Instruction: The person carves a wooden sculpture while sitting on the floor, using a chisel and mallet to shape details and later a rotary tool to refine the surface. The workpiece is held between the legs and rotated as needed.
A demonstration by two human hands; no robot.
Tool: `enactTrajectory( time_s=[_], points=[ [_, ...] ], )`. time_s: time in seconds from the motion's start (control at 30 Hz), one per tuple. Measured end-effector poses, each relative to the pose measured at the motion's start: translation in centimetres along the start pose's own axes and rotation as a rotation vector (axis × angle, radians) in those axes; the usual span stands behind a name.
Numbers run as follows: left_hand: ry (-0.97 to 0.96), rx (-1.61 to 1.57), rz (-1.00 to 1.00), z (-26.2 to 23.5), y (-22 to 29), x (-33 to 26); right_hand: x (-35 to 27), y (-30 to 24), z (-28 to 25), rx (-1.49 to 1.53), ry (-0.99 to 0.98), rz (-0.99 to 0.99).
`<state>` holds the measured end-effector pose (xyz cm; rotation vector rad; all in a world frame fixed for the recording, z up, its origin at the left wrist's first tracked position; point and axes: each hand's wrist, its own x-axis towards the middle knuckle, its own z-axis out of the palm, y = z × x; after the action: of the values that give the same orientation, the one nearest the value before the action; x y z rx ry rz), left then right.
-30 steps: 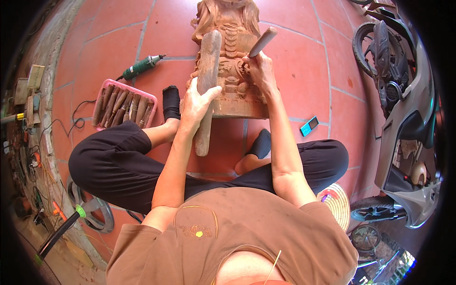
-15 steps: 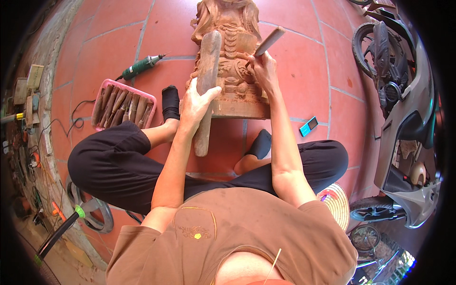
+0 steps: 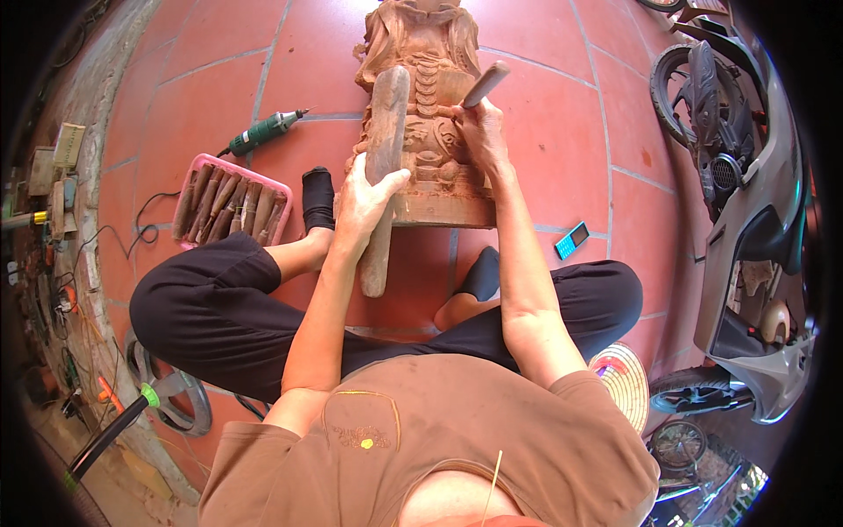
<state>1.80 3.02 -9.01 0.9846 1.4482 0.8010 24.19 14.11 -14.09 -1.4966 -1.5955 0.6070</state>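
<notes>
A person sits cross-legged on a red tile floor (image 3: 544, 123), both hands at a carved wooden figure (image 3: 430, 123) lying straight ahead. The left hand (image 3: 364, 198) is wrapped around a long wooden bar (image 3: 387, 114), thumb across it, its upper part over the carving's left side in view. The right hand (image 3: 483, 136), fingers curled closed, grips a tool by its wooden handle (image 3: 486, 83) at the carving's right edge; the tool's working end cannot be made out. At left, a green power tool (image 3: 261, 133) lies near a pink tray (image 3: 288, 186) of wooden-handled tools (image 3: 230, 204).
</notes>
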Motion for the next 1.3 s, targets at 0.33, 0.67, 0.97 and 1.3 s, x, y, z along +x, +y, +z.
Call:
enactTrajectory(
  time_s=[0.33, 0.67, 0.97, 1.3],
  points=[
    [-0.006, 0.003, -0.020, 0.0, 0.4, -0.3, -0.7, 0.2, -0.3, 0.176, 0.035, 0.134],
    [-0.004, -0.058, 0.047, -0.1, 0.5, -0.4, -1.4, -2.0, -0.7, 0.100, -0.028, 0.050],
    [0.025, -0.068, 0.117, 0.4, 0.3, -0.5, -1.1, 0.0, 0.5, 0.076, 0.038, 0.108],
    [0.035, 0.017, 0.138, 0.3, -1.3, 0.6, 0.7, -0.9, 1.8, 0.035, 0.090, 0.006]
  ],
)
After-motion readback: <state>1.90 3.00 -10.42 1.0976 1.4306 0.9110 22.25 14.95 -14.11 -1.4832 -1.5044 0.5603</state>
